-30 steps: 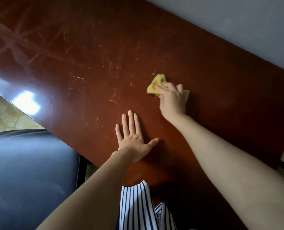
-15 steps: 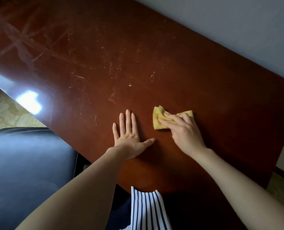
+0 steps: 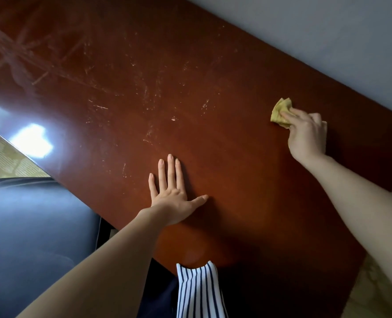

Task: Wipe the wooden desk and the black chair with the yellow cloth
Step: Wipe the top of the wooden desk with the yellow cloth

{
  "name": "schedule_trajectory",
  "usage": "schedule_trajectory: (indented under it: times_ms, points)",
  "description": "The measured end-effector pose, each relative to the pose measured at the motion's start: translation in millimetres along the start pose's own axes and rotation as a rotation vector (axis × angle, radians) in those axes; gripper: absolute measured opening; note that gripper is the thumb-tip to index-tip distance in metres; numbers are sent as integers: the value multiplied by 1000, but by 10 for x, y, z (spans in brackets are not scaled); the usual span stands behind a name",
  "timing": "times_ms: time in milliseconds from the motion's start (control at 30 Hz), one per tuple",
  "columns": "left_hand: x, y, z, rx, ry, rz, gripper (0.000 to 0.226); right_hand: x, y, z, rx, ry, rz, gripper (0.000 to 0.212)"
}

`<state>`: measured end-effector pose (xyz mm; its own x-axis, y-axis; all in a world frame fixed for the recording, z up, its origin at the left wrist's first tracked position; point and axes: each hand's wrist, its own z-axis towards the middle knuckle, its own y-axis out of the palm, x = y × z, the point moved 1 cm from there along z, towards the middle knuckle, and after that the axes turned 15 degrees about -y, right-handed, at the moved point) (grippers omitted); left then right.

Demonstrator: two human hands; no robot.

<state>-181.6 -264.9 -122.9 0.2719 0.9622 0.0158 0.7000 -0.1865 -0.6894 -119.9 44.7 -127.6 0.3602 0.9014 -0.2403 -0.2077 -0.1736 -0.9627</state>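
Note:
The reddish-brown wooden desk [image 3: 121,88] fills most of the head view, its glossy top marked with fine scratches. My right hand [image 3: 307,136] holds the bunched yellow cloth [image 3: 279,111] down on the desk near its far right edge, fingers curled over it; most of the cloth is hidden under the hand. My left hand [image 3: 172,193] lies flat on the desk near the front edge, fingers straight and thumb spread. The black chair [image 3: 29,226] stands at the lower left, beside the desk's front edge.
A grey wall [image 3: 328,31] runs along the desk's far side. Patterned beige floor [image 3: 2,157] shows at the left and at the lower right. A bright light reflection sits on the desk's left front edge. My striped garment [image 3: 197,292] hangs at the bottom centre.
My right hand has swept the cloth from beside my left hand out to the far right of the desk. My left hand has stayed flat in place.

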Motion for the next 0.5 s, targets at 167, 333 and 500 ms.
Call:
schedule_trajectory:
  times_ms: [167,333,500]
  points:
    - [-8,1,-3,3,5,-3,106,-391,209,167,87,262,118,47]
    - [-6,-11,-4,7,9,-2,113,-907,356,-110,59,-7,162,46]
    - [-6,-2,-11,21,14,10,120,-1311,486,-614,68,-206,170,44]
